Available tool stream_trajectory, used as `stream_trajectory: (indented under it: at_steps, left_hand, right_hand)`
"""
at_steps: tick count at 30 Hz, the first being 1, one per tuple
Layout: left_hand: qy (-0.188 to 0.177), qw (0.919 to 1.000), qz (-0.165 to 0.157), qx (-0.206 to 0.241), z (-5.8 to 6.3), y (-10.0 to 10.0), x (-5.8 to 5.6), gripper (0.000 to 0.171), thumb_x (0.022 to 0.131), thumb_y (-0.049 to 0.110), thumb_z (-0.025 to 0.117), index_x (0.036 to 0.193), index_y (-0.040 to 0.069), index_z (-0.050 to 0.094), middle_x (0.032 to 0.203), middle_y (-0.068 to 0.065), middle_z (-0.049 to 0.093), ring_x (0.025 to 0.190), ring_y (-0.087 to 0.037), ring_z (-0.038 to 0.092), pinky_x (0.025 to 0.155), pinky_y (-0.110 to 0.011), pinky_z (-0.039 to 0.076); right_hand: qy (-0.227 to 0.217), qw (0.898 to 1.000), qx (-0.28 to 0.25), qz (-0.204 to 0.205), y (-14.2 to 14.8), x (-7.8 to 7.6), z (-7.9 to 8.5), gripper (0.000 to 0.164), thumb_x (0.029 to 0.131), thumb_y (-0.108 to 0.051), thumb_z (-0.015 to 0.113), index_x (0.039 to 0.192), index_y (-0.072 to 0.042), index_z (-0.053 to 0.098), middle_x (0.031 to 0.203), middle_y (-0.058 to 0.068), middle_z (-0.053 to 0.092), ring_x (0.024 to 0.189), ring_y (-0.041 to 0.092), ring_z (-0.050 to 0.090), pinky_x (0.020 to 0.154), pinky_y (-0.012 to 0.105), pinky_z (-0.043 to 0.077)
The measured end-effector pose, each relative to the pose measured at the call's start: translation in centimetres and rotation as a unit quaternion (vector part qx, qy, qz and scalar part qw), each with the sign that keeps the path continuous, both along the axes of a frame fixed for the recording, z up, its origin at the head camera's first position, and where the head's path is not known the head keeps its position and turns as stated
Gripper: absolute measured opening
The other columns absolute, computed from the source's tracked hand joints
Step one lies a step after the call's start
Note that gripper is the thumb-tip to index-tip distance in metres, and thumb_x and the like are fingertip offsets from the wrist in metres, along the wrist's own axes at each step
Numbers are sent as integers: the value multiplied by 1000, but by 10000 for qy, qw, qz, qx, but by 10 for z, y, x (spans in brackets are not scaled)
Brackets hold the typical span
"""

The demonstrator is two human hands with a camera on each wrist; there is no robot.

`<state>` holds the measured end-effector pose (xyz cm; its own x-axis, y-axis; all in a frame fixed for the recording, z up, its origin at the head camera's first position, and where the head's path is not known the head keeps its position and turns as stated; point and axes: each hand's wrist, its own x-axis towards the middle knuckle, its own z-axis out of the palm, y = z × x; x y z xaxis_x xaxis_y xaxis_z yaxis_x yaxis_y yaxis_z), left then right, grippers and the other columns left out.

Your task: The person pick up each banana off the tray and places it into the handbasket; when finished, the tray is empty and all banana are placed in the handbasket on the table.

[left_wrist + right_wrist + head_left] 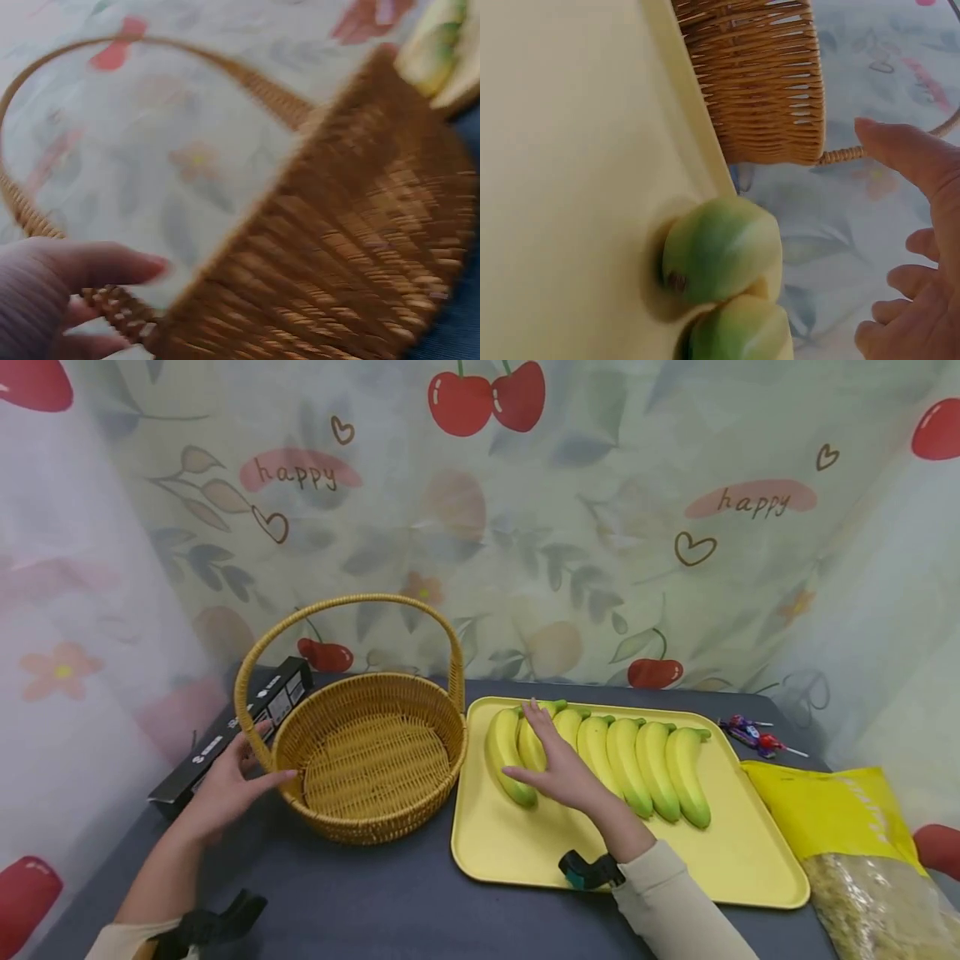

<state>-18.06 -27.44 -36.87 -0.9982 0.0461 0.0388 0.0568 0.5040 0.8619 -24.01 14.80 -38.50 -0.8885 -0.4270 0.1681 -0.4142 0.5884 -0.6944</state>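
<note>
A round wicker basket [367,831] with a tall arched handle [352,600] stands at the left, and nothing lies inside it. My left hand [228,785] is at its left side, thumb extended over the rim and fingers behind the base of the handle. In the left wrist view the thumb [112,264] is straight, apart from the handle. Several yellow bananas [622,764] with green ends lie in a row on a yellow tray [738,868]. Above the leftmost ones hovers my right hand [562,768], fingers spread and holding nothing.
Behind the basket at the left is a long black box [225,735]. Wrapped lollipops [757,737] lie beyond the tray's far right corner. A yellow and clear bag [862,860] sits against the right side. Printed curtains [487,568] enclose the dark tabletop [360,902].
</note>
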Motion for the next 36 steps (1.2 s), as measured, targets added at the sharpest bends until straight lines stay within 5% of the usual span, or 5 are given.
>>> stream_trajectory:
  at_steps: [4, 7, 19, 30, 36]
  left_hand:
    - [234, 9975, -616, -243, 2, -6, -9, 71, 87, 21, 66, 144, 3, 27, 143, -24, 38, 124, -35, 43, 84, -19, 46]
    - [222, 9955, -852, -335, 3, -9, -13, 66, 87, 19, 66, 142, 3, 32, 141, -22, 41, 123, -25, 44, 81, -12, 43]
    - [147, 9912, -992, -869, 3, -14, -15, 59, 87, 19, 65, 136, -1, 38, 140, -25, 41, 119, -34, 46, 89, -42, 46]
    - [109, 9919, -1064, -681, 5, -13, -14, 55, 89, 19, 63, 135, -1, 39, 147, -25, 32, 128, -42, 38, 95, -53, 39]
    - [75, 9923, -1079, -607, 3, -13, -14, 54, 89, 19, 63, 133, -1, 40, 148, -25, 31, 130, -43, 34, 97, -57, 36]
  right_hand:
    - [-283, 9993, -194, -119, -11, -8, -4, 94, 83, -38, 68, 151, -21, 5, 159, 6, 3, 145, 31, 6, 112, 56, 18]
    - [-567, 9975, -365, -187, -18, -13, -8, 95, 83, -37, 69, 151, -22, 5, 158, 6, 6, 144, 31, 11, 112, 54, 20]
    - [-1402, 9748, -1567, -745, -38, -18, -22, 77, 89, -15, 62, 148, -3, 14, 156, 13, 13, 144, 29, 12, 115, 44, 19]
    - [-1122, 9776, -1652, -661, -42, -15, -30, 65, 90, 1, 55, 145, 3, 21, 154, 17, 18, 142, 31, 17, 113, 44, 22]
    - [-1398, 9705, -1889, -531, -43, -13, -35, 66, 91, -1, 54, 145, 8, 16, 154, 22, 11, 142, 34, 13, 114, 45, 18]
